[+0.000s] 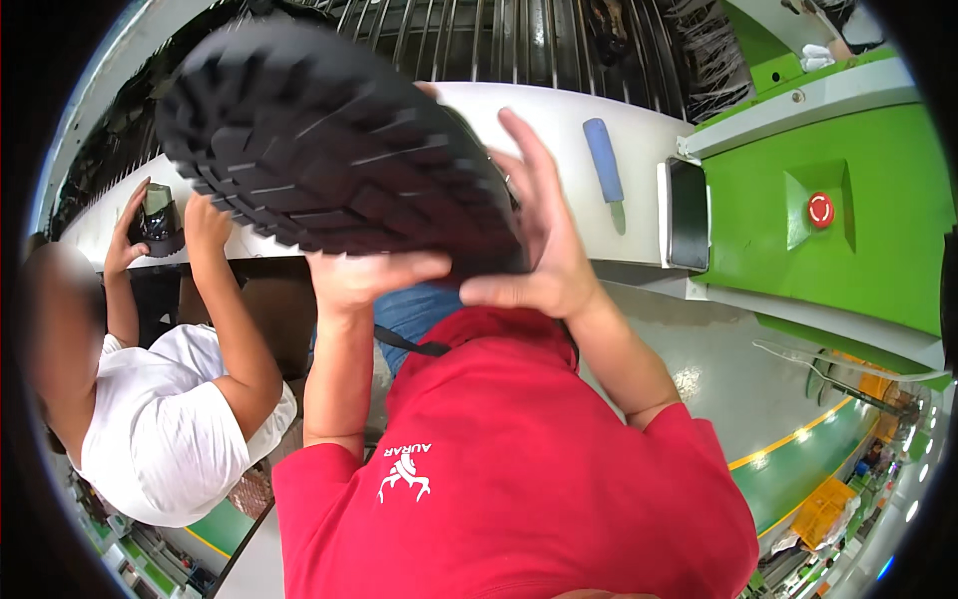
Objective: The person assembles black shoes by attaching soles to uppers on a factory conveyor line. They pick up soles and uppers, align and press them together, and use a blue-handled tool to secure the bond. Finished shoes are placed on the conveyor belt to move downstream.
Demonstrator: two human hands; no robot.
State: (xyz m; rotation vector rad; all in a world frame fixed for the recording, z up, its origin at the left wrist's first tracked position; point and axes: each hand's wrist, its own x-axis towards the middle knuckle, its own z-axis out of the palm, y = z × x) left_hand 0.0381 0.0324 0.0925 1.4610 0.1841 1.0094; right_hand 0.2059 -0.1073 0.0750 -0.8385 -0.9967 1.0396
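Note:
A black shoe (pixel 339 160) with a deeply lugged sole hangs in front of me, its sole turned toward the view and its upper mostly hidden behind. My left hand (pixel 364 275) grips its lower edge, thumb lying along the sole and fingers out of sight. At the narrower end, my right hand (pixel 551 245) holds the shoe with the thumb pressed on the rim; one finger stretches up beside it, while others pass partly behind. Right of that hand, a blue-handled tool (pixel 602 160) with a short blade lies on the white bench (pixel 479 100).
A dark-screened phone-like device (pixel 687 215) stands at the bench's right end. Beside it is a green machine (pixel 868 150) with a red push button (pixel 821 210). Metal bars (pixel 479 40) run behind the bench. A co-worker (pixel 165 429) at left handles another black shoe (pixel 160 225).

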